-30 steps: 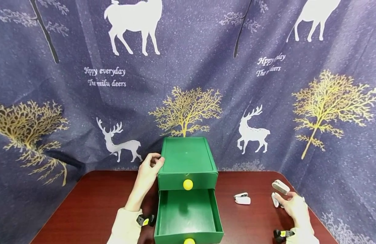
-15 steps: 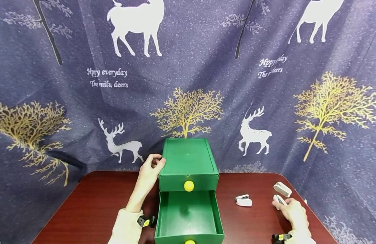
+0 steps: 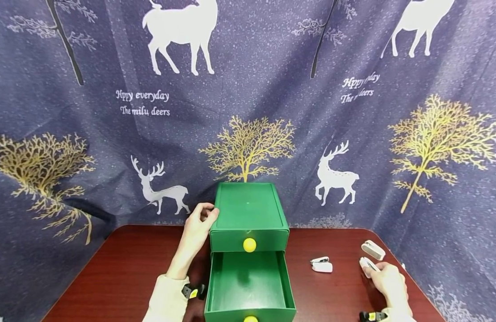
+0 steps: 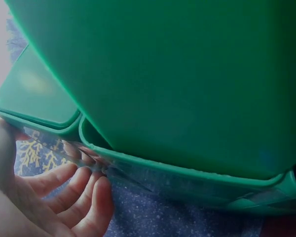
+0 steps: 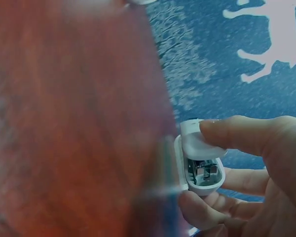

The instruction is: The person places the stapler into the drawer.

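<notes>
My right hand (image 3: 390, 281) grips a small white stapler (image 5: 204, 170) at the table's right side. Thumb and fingers stand on opposite sides of it, and its metal inside shows in the right wrist view. A second white stapler (image 3: 373, 250) lies just beyond that hand. The third white stapler (image 3: 322, 264) lies further left on the table. A green drawer cabinet (image 3: 250, 205) stands in the middle, its lower drawer (image 3: 248, 286) pulled out with nothing in it. My left hand (image 3: 197, 230) touches the cabinet's left side near the top, fingers loosely extended in the left wrist view.
The dark red table (image 3: 143, 264) carries the cabinet and staplers. A blue-grey cloth (image 3: 272, 89) with deer and trees hangs right behind it. Yellow round knobs (image 3: 250, 245) stick out from the drawer fronts.
My right hand has closed its fingers round the stapler and shifted it slightly. The left hand stays against the cabinet. The head view has moved a little.
</notes>
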Demonstrator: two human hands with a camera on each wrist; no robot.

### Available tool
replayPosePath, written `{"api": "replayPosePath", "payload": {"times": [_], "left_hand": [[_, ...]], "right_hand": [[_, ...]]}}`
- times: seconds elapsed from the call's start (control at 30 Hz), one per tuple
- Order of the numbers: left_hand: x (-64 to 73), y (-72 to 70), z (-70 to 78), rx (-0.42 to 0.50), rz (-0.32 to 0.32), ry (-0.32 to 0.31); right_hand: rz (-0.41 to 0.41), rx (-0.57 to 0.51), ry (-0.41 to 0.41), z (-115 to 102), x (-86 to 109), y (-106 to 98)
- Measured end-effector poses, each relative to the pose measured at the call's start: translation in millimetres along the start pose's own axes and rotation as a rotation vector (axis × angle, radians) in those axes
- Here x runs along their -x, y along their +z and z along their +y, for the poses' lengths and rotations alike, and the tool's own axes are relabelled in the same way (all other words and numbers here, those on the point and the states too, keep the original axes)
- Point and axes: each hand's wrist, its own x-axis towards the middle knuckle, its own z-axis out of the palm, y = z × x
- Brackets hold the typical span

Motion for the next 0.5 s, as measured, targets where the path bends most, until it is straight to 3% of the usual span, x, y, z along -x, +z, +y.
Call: {"api": "replayPosePath", "payload": {"times": [0.13, 0.33, 0.5], "left_hand": [[0.0, 0.1, -0.3, -0.009, 0.001, 0.004], [-1.0, 0.9, -1.2, -0.002, -0.004, 0.006], [-0.9, 0.2, -2.4, 0.001, -0.007, -0.008]], "right_hand": [[0.051, 0.008, -0.041, -11.6, 2.6, -5.2], [0.18, 0.009, -0.169, -34.3, 10.0, -14.4], [0.198, -0.042, -0.216, -56.3, 22.8, -22.9]]}}
